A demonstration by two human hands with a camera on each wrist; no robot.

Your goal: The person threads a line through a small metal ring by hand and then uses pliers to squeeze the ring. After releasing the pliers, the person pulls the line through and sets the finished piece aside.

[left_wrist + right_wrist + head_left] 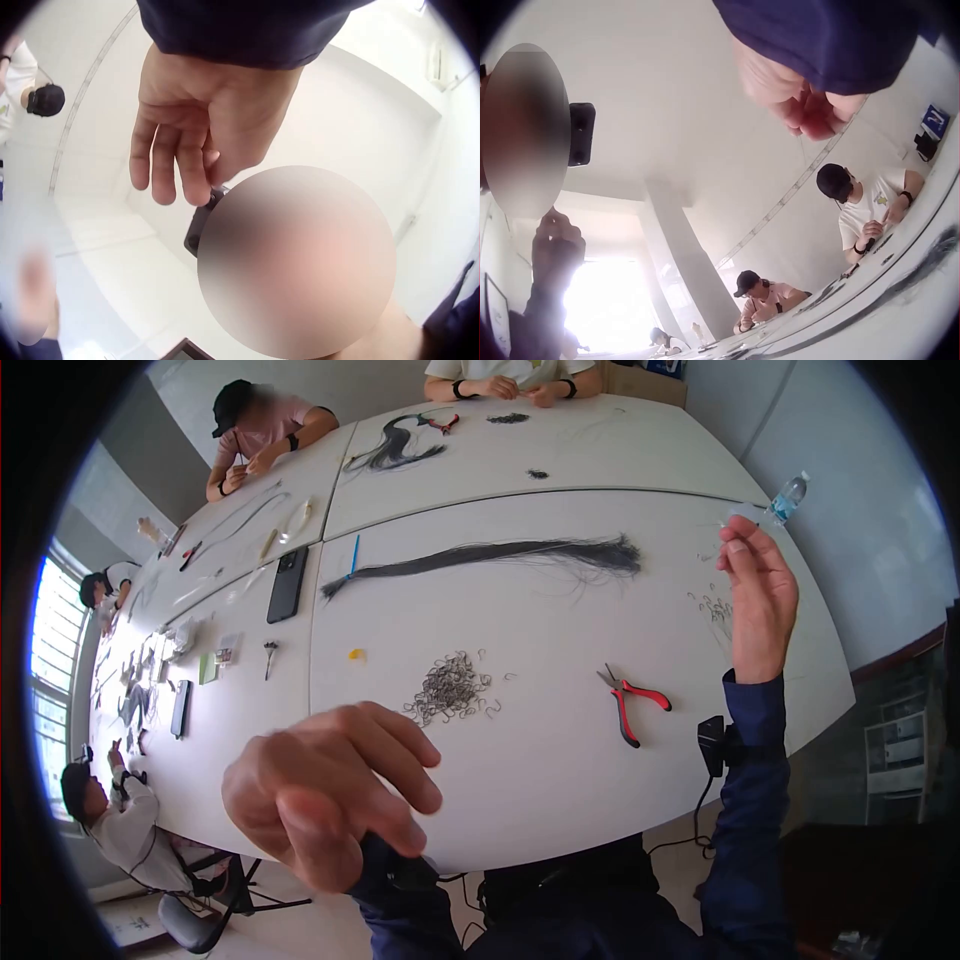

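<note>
My left hand is raised close to the head camera, fingers bent and the thumb drawn in to the index finger. In the left wrist view the same hand hangs with thumb and index tips together; I cannot tell what is between them. My right hand is lifted over the table's right side, pinching with thumb and fingertips. A faint thin line runs from the right fingertips in the right wrist view. Below the hands lie a pile of small metal hooks and red-handled pliers.
A long bundle of dark strands lies across the table. Loose hooks and a water bottle are at the right. A black phone and a small yellow piece lie left. Other people sit around the tables.
</note>
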